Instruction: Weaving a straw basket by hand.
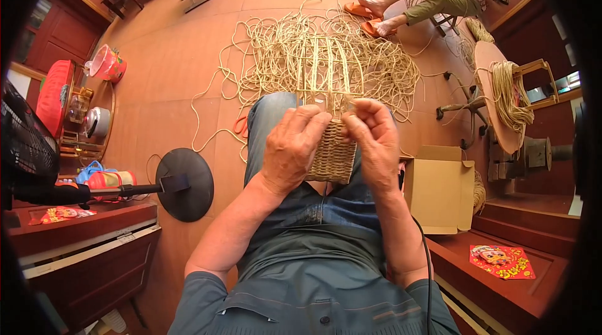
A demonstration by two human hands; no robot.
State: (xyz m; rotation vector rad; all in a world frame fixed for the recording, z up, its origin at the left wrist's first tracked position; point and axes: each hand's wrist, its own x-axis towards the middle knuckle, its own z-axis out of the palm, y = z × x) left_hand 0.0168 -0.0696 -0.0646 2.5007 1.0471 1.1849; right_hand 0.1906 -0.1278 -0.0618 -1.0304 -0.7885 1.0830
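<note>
A narrow woven piece of tan cord (332,156) rests over my lap, its upper part an open frame of pale strands (331,65) reaching forward. My left hand (295,147) grips the upper left of the weave, fingers curled and thumb at its top row. My right hand (376,147) is at the upper right, thumb and forefinger pinched on cord at the weave's top edge, other fingers curled. The exact strand between the fingertips is too small to make out.
Loose cord (251,59) heaps on the floor ahead. A seated person (439,2) is beyond, upper right. A pedestal fan (185,184) stands left. An open cardboard box (439,197) and a round board with coiled cord (508,93) are right. A red bucket (108,64) stands upper left.
</note>
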